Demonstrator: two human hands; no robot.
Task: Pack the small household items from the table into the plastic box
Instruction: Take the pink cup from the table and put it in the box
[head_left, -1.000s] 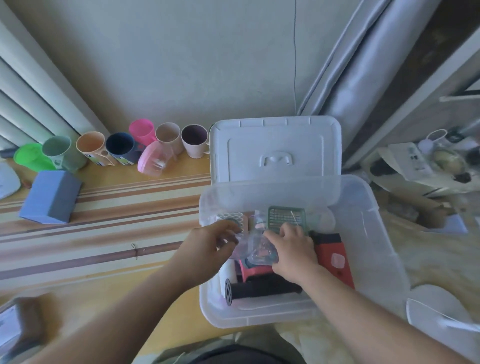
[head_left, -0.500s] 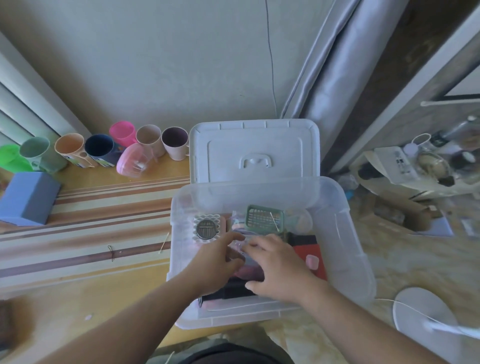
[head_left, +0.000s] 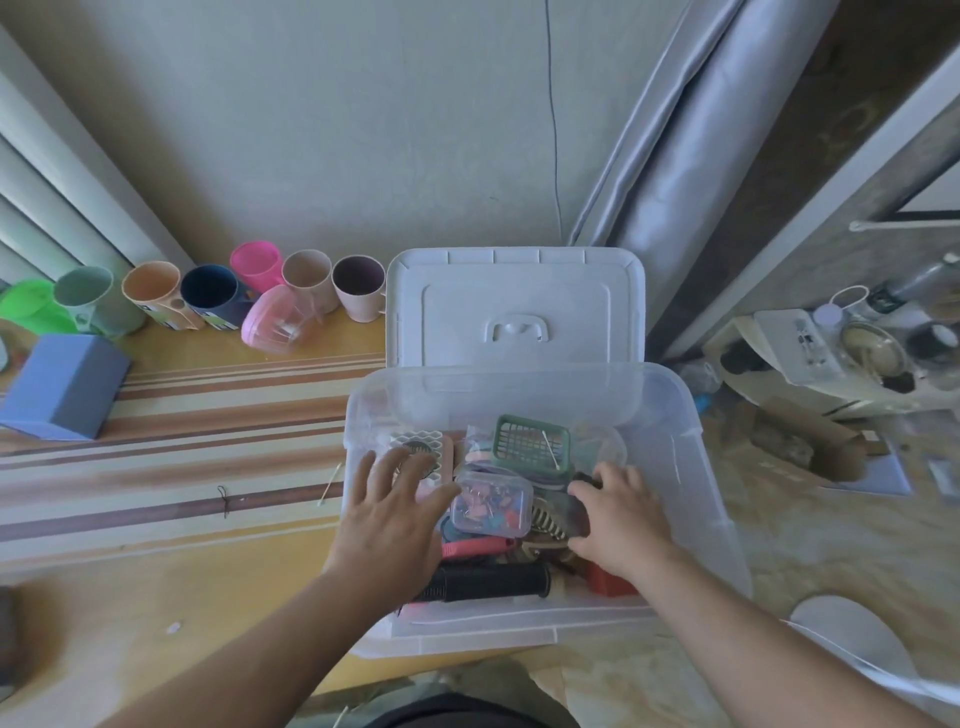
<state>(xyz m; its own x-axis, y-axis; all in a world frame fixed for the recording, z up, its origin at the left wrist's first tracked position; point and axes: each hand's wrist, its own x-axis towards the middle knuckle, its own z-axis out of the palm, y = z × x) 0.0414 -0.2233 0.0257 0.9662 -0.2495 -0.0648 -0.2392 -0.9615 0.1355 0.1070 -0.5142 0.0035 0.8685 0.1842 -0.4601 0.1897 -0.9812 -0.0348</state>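
In the head view, the clear plastic box (head_left: 691, 467) is seen in the lower middle of the frame, with its white lid (head_left: 514, 306) lying flat behind it. The box is filled with small things. A small clear case (head_left: 492, 506) with bright clips inside is laid on top of the pile, its long side running left to right. The left hand (head_left: 389, 519) is held just left of the case, with the fingers spread wide and straight and nothing gripped. The right hand (head_left: 621, 517) is seen just right of the case, its fingers curled down into the pile; what is held there cannot be told. The case lies between both hands, a bit nearer the left fingertips. A green basket (head_left: 530, 444) is seen just behind the case. A row of cups (head_left: 208, 296) is left on the table (head_left: 156, 571) at the upper left.
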